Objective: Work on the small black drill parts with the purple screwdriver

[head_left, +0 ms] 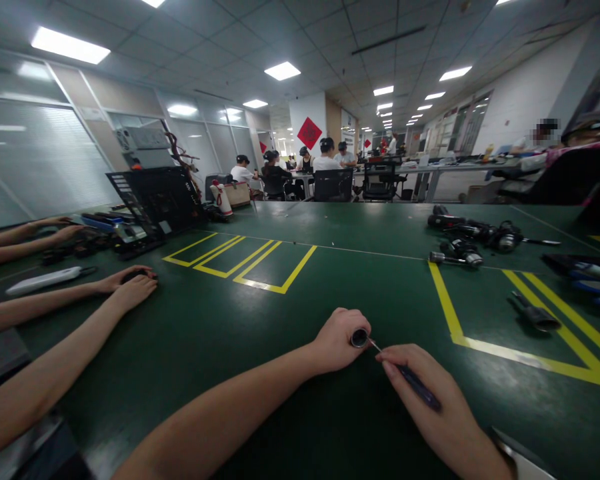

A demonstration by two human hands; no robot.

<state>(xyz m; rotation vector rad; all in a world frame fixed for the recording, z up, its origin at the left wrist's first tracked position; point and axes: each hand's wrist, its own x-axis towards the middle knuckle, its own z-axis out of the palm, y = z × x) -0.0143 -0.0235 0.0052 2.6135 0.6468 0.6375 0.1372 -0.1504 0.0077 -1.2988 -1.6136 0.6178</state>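
Observation:
My left hand [336,341] is closed around a dark cylindrical part [359,338], whose round, metal-rimmed open end faces me. Most of that part is hidden in the fingers. In my right hand [433,383] is a screwdriver [420,388] with a dark purple handle. Its thin metal shaft points left and up, with the tip close to the rim of the cylinder; whether it touches, I cannot tell. Both hands are low over the green table [300,407]. To their right, a similar dark cylindrical part [536,315] lies on the tabletop.
Yellow tape [450,307] marks outlines on the table. Several black parts [480,233] lie in a heap at the back right, blue-edged tools [597,277] at the right edge. Co-workers' hands [130,287] rest at left, near a black computer case [155,203].

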